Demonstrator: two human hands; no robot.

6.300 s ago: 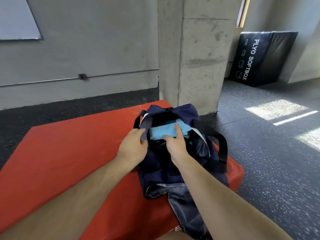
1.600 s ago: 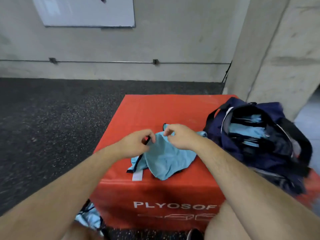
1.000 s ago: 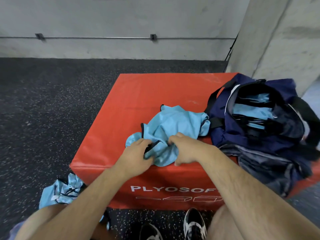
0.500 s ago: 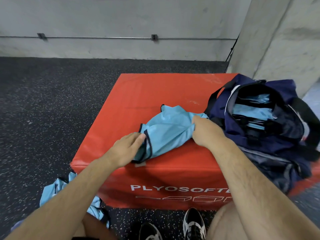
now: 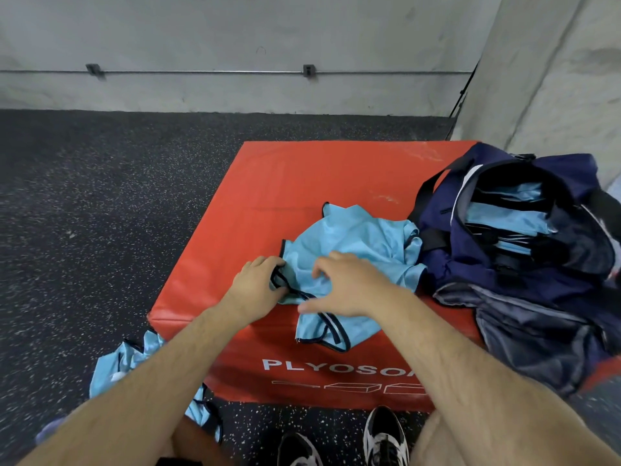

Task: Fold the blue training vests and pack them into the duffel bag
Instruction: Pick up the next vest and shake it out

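Vest: a light blue vest (image 5: pixel 356 240) with black trim lies crumpled on the near half of the red surface (image 5: pixel 302 183), and one end hangs over the front edge above the white lettering.
Left hand: the left hand (image 5: pixel 257 285) rests on the surface at the vest's left side, with its fingers (image 5: pixel 268 264) curled around the black-trimmed edge.
Right hand: the right hand (image 5: pixel 349 284) sits over the middle of the vest, with its fingers (image 5: pixel 331 260) bent and spread; it is slightly blurred, so I cannot tell whether they pinch the cloth or only touch it.
Bag: the navy bag (image 5: pixel 497 284) sits on the right part of the surface, touching the vest's right edge, its mouth open.
Packed vests: folded blue packed vests (image 5: pixel 504 213) lie stacked inside the bag.
Loose vests: more loose vests (image 5: pixel 134 361) lie heaped on the dark speckled floor (image 5: pixel 84 213), at the surface's near left corner.
Shoes: two shoes (image 5: pixel 386 438) stand on the floor just in front of the surface.
Background: a grey wall (image 5: pixel 235 35) with a thin pipe (image 5: pixel 201 72), and a concrete pillar (image 5: pixel 554 79) behind the bag.
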